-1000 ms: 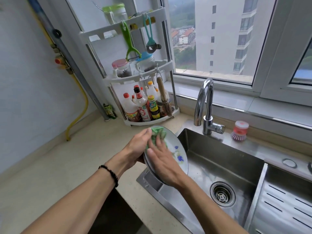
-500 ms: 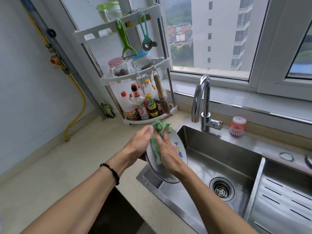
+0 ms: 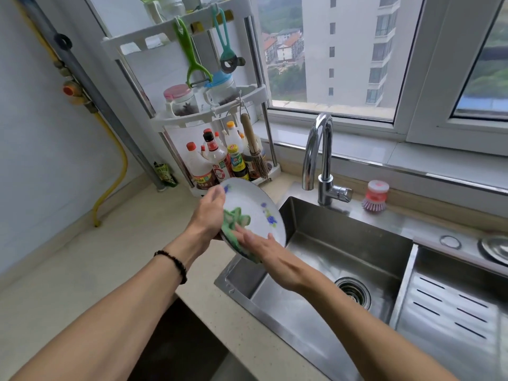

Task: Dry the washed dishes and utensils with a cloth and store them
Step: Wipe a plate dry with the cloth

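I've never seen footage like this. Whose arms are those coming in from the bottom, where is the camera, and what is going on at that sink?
There is no machine here: the arms belong to a person who wears one wide-angle camera on the head, looking forward and down, so you see the scene much as they do. The left hand holds a white plate with blue flowers by its edge, tilted over the corner of a steel sink. The right hand presses a green cloth flat against the plate's face to dry it. Behind the sink stand a tap and a pink dish brush. On the pale counter in the corner stands a white rack with sauce bottles, jars and hanging green tools. A window above looks out on tall buildings.
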A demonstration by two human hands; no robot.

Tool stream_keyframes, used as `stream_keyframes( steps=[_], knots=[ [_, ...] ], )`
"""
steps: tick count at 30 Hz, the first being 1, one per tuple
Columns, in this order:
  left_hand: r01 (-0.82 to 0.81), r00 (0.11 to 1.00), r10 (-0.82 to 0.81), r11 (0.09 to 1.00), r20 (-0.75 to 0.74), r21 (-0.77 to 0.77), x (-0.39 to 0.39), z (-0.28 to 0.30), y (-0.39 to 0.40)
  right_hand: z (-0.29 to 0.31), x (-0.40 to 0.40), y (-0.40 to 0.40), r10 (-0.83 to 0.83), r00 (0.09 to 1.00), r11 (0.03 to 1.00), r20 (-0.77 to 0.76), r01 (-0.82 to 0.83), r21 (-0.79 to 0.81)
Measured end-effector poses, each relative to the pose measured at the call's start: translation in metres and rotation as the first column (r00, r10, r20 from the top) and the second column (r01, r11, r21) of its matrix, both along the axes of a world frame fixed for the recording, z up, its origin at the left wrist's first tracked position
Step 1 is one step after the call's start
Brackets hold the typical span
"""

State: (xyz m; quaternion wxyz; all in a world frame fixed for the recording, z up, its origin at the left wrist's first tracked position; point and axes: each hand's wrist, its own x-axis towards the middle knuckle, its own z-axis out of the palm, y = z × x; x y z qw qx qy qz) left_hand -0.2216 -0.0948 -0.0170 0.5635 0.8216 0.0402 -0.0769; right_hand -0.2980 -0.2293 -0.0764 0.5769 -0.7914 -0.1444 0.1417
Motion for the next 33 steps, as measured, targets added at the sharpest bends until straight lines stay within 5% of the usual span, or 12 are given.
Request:
stream_keyframes(
  steps=[6,11,15,20,25,28,33],
  knots=[
    [-0.051,0.97,0.006,0.983,0.244,0.179,-0.006,-0.012,-0.006,0.004,-0.001,0.016,-0.012,1.0,0.999,0.017,0.011,0.051],
    [-0.073,0.961,0.025,0.984,0.275,0.165,-0.009,-0.015,0.001,-0.022,-0.001,-0.006,-0.136,0.99,0.979,-0.025,0.13,-0.158],
    [-0.162,0.943,0.106,0.974,0.314,0.157,-0.011,-0.015,-0.004,-0.01,-0.013,0.01,-0.016,0.998,0.98,0.066,0.029,-0.194],
    [-0.034,0.968,-0.008,0.986,0.25,0.163,-0.014,-0.015,0.001,-0.034,-0.004,-0.017,-0.074,0.997,0.934,0.019,0.076,-0.348],
    [-0.028,0.94,-0.076,0.954,0.334,0.298,-0.014,-0.008,-0.005,-0.028,-0.025,0.014,-0.027,0.998,0.992,0.05,0.033,-0.121],
    [0.081,0.947,-0.168,0.95,0.275,0.302,-0.013,-0.007,0.0,-0.042,-0.013,-0.003,-0.08,0.997,0.972,0.022,0.083,-0.22],
    [-0.043,0.969,-0.007,0.98,0.249,0.194,-0.013,-0.01,-0.009,-0.015,-0.012,0.005,-0.11,0.994,0.992,-0.011,0.109,-0.064]
  ],
)
